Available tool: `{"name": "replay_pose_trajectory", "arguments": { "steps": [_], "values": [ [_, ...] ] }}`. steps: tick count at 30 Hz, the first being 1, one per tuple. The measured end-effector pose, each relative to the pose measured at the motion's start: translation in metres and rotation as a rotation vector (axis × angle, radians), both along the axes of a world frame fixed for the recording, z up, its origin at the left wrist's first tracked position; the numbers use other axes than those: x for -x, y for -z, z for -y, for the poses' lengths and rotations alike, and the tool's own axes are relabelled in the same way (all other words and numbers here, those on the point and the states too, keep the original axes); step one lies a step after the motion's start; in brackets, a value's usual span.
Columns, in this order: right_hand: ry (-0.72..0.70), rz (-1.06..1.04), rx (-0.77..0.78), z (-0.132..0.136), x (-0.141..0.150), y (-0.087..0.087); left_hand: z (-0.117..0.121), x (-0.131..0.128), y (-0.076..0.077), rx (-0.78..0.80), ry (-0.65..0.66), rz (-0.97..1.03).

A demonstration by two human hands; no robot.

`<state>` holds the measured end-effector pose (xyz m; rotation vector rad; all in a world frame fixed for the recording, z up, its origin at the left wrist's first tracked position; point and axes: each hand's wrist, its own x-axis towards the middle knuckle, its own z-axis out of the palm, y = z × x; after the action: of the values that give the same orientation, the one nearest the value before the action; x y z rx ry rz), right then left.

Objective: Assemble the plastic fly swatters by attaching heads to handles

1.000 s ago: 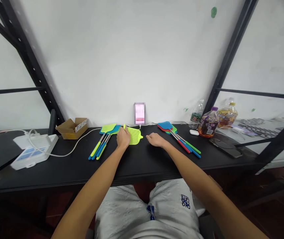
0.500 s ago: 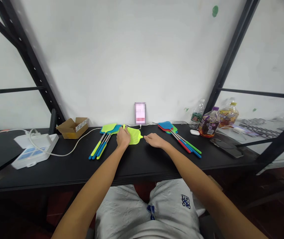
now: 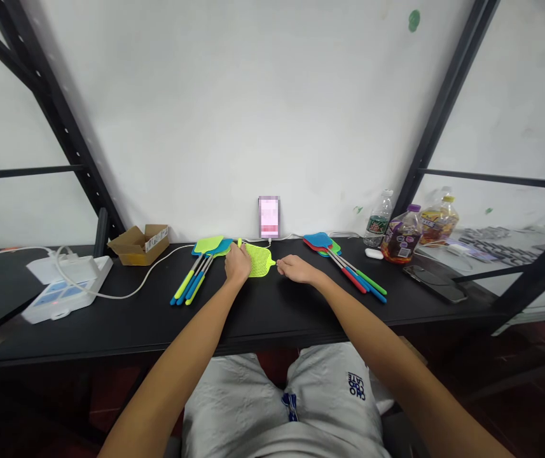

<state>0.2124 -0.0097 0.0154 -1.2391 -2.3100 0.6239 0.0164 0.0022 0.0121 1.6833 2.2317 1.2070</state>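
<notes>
A yellow-green fly swatter head point(image 3: 259, 261), full of small holes, lies low over the black table, its narrow neck pointing right. My left hand point(image 3: 238, 263) is closed at its left side, and a yellow-green end sticks up above the fist. Right at the neck's tip, my right hand point(image 3: 296, 268) has its fingers pinched together; whatever they hold is hidden. To the left are stacked swatters with a lime head point(image 3: 209, 244) and blue and lime handles point(image 3: 190, 289). On the right lie more swatters, a blue head point(image 3: 318, 240) on top, with red, blue and green handles.
A phone point(image 3: 269, 217) leans on the wall, a cable below it. An opened carton point(image 3: 139, 246) and a white power strip point(image 3: 69, 289) are at left. Bottles point(image 3: 402, 235), a white case point(image 3: 374, 254) and a dark phone point(image 3: 434, 284) are at right.
My right hand has shifted slightly left, its fingertips now at the neck's tip instead of a little apart from it. My left hand has stayed in place.
</notes>
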Motion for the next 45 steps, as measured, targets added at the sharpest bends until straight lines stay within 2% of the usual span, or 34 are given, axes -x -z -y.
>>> {"name": "replay_pose_trajectory", "arguments": {
  "steps": [16, 24, 45],
  "values": [
    [-0.012, 0.051, -0.036, -0.0007, 0.0012, 0.0012, -0.0014, 0.0005, 0.0009, -0.013, 0.027, -0.042],
    [0.017, 0.082, -0.047, 0.0019, 0.0029, -0.0013, -0.0055, 0.0026, 0.0029, -0.068, 0.052, -0.06],
    [0.07, 0.169, -0.111, 0.0012, 0.0047, -0.0003, -0.0055, 0.0027, 0.0043, -0.078, 0.045, -0.091]
  ]
}}
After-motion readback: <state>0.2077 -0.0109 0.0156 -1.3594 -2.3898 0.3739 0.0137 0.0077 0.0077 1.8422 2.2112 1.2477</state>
